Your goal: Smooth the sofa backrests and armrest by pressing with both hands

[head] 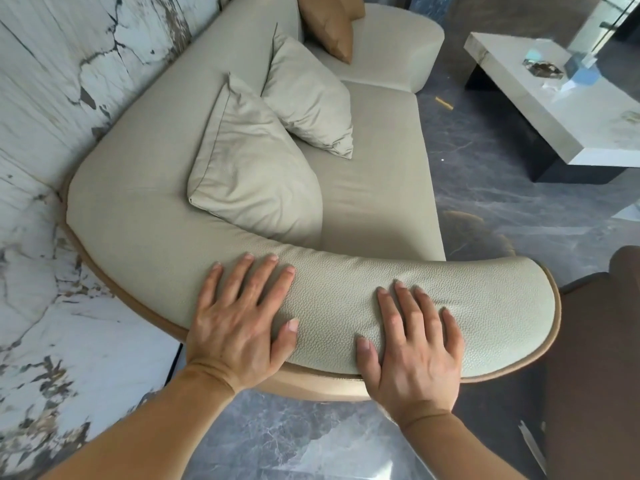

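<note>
Both hands, left hand [239, 327] and right hand [415, 348], lie flat with fingers spread on the curved armrest [485, 306], whose long axis runs left-right.

Cushion [256, 171] beyond armrest [485, 306]

Curved pale grey-green pebbled-leather sofa armrest [346, 306] with tan piping, under two flat hands.

The left hand [239, 327] and right hand [415, 344] lie palm-down, fingers spread, side by side on its padded top, which dimples around them; the matching smooth rounded backrest [131, 188] curves away along the wall.
</note>
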`<state>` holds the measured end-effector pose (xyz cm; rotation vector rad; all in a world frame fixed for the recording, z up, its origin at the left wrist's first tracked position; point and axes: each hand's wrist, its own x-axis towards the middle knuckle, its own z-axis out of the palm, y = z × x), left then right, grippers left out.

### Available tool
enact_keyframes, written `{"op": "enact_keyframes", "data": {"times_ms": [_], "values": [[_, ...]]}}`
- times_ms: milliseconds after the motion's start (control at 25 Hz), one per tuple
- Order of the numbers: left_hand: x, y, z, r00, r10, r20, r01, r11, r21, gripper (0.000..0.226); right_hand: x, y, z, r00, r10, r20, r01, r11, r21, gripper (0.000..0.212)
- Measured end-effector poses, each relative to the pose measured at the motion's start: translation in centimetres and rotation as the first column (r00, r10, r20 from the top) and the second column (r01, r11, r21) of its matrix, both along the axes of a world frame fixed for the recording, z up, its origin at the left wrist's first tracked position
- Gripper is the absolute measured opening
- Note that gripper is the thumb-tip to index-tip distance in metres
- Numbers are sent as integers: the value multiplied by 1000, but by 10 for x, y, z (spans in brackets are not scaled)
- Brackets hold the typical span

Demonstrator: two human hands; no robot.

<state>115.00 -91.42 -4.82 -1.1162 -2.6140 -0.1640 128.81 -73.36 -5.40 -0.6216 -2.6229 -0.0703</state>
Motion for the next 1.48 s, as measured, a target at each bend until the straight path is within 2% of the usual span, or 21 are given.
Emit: {"op": "enact_keyframes", "data": {"times_ms": [640,880,1120,1240,1360,1480], "values": [[-1,0,4,998,-8,70,9,1000,-18,67,-1,0,0,999,-17,40,18,1000,-22,67],[0,0,12,983,34,179,-19,996,-83,67,-1,-1,3,998,-9,69,15,997,-80,67],[8,1,31,959,97,266,-39,976,-215,63,1,-4,19,980,5,198,32,983,-182,68],[9,2,41,933,136,333,-41,960,-277,71,4,-8,32,946,26,323,49,974,-222,69],[5,7,52,894,170,415,-34,948,-316,69,5,-2,45,879,105,466,48,951,-306,76],[10,5,74,857,185,480,31,913,-407,64,3,9,64,800,205,564,54,911,-408,69]]}}
